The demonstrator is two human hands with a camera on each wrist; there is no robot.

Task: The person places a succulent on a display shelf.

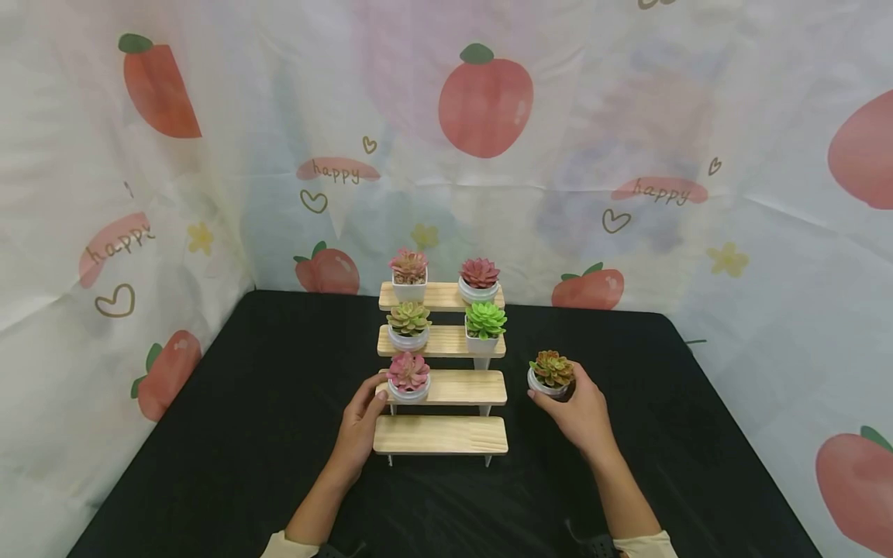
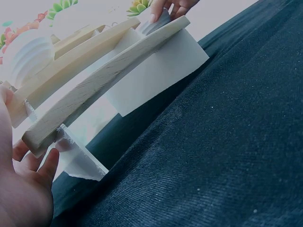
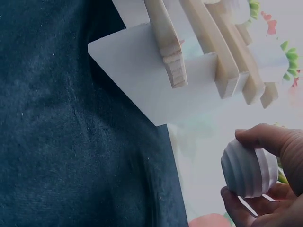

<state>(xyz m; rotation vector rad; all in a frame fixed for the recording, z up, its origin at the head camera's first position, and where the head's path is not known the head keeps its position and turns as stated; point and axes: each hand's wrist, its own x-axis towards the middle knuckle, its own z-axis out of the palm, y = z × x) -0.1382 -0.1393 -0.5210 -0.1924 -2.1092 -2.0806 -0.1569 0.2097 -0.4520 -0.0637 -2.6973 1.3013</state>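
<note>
A four-tier wooden stand (image 1: 441,435) with white supports holds several small potted succulents. At the left end of its second-lowest shelf sits a pink succulent (image 1: 408,373) in a round white pot. My left hand (image 1: 359,426) holds the stand by that end, thumb and index fingertips close beside the pot; in the left wrist view other fingers (image 2: 49,165) curl below the lowest shelf's end. To the right of the stand, my right hand (image 1: 584,411) grips the ribbed white pot (image 3: 246,168) of a green-brown succulent (image 1: 553,369).
On the top shelf stand a pinkish succulent (image 1: 408,267) in a square pot and a dark pink one (image 1: 479,273) in a round pot. Below them are a yellow-green succulent (image 1: 408,318) and a bright green one (image 1: 485,320). Black cloth (image 1: 279,387) covers the table; a printed curtain (image 1: 418,209) hangs behind.
</note>
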